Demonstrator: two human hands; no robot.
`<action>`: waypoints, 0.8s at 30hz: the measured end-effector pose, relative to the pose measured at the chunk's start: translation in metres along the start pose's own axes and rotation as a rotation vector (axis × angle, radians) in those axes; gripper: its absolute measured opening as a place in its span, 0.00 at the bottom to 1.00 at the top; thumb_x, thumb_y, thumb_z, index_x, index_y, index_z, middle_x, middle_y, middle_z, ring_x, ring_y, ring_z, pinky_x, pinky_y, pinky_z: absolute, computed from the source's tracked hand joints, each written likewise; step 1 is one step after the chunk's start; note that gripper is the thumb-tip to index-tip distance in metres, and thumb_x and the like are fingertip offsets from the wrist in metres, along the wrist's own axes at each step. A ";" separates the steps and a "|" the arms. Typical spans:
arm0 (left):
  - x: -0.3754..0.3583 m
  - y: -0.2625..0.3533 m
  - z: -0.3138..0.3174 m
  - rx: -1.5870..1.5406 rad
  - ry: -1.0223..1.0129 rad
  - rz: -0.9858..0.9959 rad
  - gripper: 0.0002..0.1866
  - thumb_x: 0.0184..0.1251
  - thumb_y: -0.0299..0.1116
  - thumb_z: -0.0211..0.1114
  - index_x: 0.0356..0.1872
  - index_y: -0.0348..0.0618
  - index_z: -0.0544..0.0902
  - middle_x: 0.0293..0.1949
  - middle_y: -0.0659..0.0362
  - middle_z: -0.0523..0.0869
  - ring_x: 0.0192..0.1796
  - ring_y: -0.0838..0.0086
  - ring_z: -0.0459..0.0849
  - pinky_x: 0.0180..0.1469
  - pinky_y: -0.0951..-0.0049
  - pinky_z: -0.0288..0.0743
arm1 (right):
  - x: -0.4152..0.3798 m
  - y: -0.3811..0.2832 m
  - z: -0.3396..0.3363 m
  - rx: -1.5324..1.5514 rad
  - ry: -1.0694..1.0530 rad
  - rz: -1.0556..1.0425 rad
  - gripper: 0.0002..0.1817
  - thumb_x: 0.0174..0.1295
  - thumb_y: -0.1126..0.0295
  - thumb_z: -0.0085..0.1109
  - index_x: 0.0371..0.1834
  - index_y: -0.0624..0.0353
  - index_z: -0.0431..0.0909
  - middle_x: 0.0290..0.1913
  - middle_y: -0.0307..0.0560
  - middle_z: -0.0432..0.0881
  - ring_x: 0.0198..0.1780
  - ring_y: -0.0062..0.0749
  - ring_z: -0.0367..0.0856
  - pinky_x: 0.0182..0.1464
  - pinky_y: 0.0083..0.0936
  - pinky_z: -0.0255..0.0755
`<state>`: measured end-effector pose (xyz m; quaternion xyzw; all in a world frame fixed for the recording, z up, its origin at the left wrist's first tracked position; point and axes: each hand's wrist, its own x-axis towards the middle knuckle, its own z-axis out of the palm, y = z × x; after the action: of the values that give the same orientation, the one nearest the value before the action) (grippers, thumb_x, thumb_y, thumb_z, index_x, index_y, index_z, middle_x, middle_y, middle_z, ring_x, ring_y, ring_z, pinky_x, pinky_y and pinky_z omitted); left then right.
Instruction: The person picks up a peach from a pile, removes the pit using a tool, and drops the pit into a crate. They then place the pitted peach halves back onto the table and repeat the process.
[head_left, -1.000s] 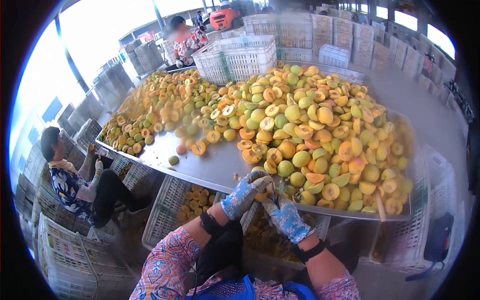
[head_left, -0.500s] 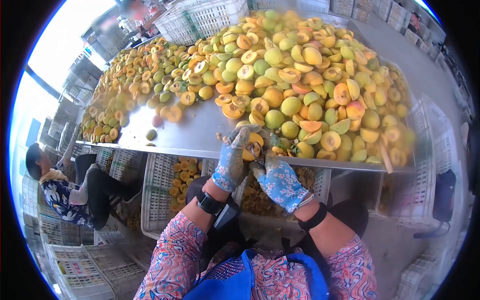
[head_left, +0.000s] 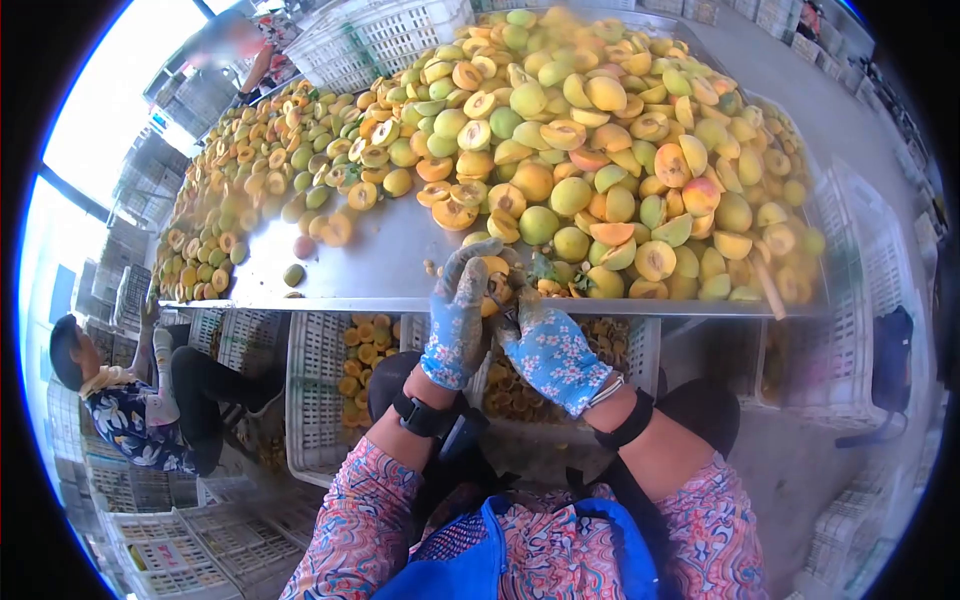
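Observation:
My left hand (head_left: 457, 322), in a blue flowered glove, is closed around a yellow-orange peach (head_left: 494, 282) at the near edge of a metal table (head_left: 380, 270). My right hand (head_left: 552, 352), gloved the same way, presses against the fruit from the right; whether it holds a small tool I cannot tell, as the fingers hide it. Just beyond both hands lies a large pile of whole and halved peaches (head_left: 590, 150), green, yellow and orange.
White plastic crates (head_left: 330, 380) with halved fruit stand under the table edge. A seated person (head_left: 150, 390) works at the left end of the table; another person (head_left: 240, 50) is at the far end. Stacked white crates (head_left: 380, 35) stand behind the pile.
The view has tilted downward, so the table and pile sit higher in frame. Both hands have stayed together on the peach at the table edge.

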<state>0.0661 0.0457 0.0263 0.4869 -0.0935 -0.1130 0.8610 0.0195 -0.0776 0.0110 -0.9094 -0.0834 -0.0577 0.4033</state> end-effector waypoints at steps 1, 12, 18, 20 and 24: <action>0.001 -0.004 -0.002 0.101 0.050 0.052 0.19 0.76 0.42 0.55 0.59 0.43 0.74 0.50 0.56 0.81 0.49 0.69 0.82 0.53 0.69 0.79 | 0.000 0.000 -0.001 0.003 0.004 0.004 0.18 0.61 0.65 0.57 0.47 0.70 0.72 0.31 0.68 0.79 0.37 0.64 0.78 0.38 0.52 0.72; 0.000 -0.006 -0.005 0.247 -0.027 0.044 0.19 0.75 0.42 0.56 0.58 0.41 0.74 0.51 0.54 0.81 0.48 0.71 0.81 0.52 0.70 0.78 | 0.002 -0.016 -0.041 0.867 -0.531 0.625 0.12 0.69 0.57 0.54 0.34 0.54 0.73 0.18 0.33 0.68 0.13 0.17 0.64 0.13 0.17 0.58; 0.001 0.000 0.006 0.134 -0.172 0.032 0.24 0.70 0.49 0.60 0.56 0.40 0.75 0.49 0.52 0.82 0.43 0.68 0.83 0.46 0.67 0.80 | -0.009 -0.013 -0.051 1.653 -0.727 0.671 0.10 0.73 0.60 0.50 0.33 0.48 0.72 0.17 0.26 0.61 0.13 0.13 0.55 0.14 0.12 0.50; 0.001 0.000 0.007 0.090 -0.197 0.015 0.25 0.70 0.50 0.61 0.56 0.41 0.75 0.48 0.52 0.82 0.42 0.67 0.84 0.45 0.65 0.81 | -0.012 -0.013 -0.052 1.723 -0.763 0.664 0.11 0.72 0.59 0.50 0.31 0.49 0.72 0.17 0.27 0.63 0.12 0.14 0.56 0.14 0.13 0.50; 0.000 -0.003 0.010 -0.021 -0.283 -0.010 0.24 0.68 0.51 0.62 0.53 0.42 0.77 0.47 0.54 0.82 0.45 0.67 0.83 0.47 0.65 0.80 | -0.014 -0.006 -0.053 1.771 -0.812 0.641 0.12 0.72 0.60 0.51 0.31 0.50 0.72 0.17 0.28 0.65 0.13 0.14 0.59 0.13 0.13 0.52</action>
<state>0.0634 0.0355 0.0286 0.4576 -0.2103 -0.1858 0.8437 0.0025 -0.1150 0.0485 -0.2158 0.0208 0.4472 0.8677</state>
